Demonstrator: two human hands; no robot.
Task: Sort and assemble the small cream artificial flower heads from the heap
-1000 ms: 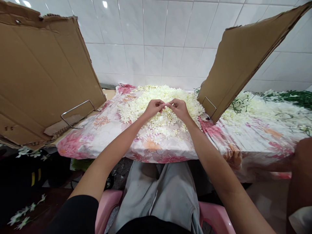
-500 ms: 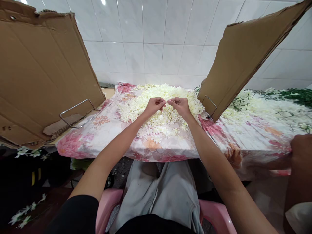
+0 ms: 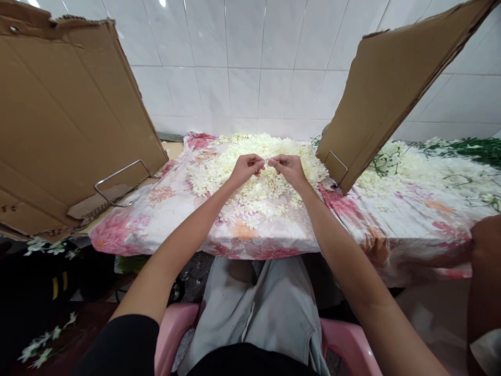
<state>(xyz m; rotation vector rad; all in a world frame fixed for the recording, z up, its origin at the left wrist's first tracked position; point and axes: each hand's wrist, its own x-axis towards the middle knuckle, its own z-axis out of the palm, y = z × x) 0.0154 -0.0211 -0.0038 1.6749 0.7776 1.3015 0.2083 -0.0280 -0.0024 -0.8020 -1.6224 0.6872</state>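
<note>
My left hand (image 3: 248, 167) and my right hand (image 3: 288, 168) meet over a heap of creamy white artificial flowers (image 3: 223, 169). On each hand thumb and forefinger are pinched together, and the fingertips nearly touch those of the other hand. Whatever they pinch is small and pale and blends into the blossoms behind it, so I cannot make it out. The heap spreads over a table with a floral cloth (image 3: 183, 219), and loose blossoms (image 3: 250, 222) lie nearer its front edge.
Upright cardboard panels with wire supports flank the heap, one on the left (image 3: 70, 120) and one on the right (image 3: 376, 94). Past the right panel lie more white flowers (image 3: 418, 172) and green stems (image 3: 473, 151). Another person's arm (image 3: 485, 271) shows at the right edge. A tiled wall (image 3: 242, 94) stands behind.
Both hands stay over the heap in much the same pinch, the fingertips shifted only slightly. The other person's arm has moved a little toward the right edge.
</note>
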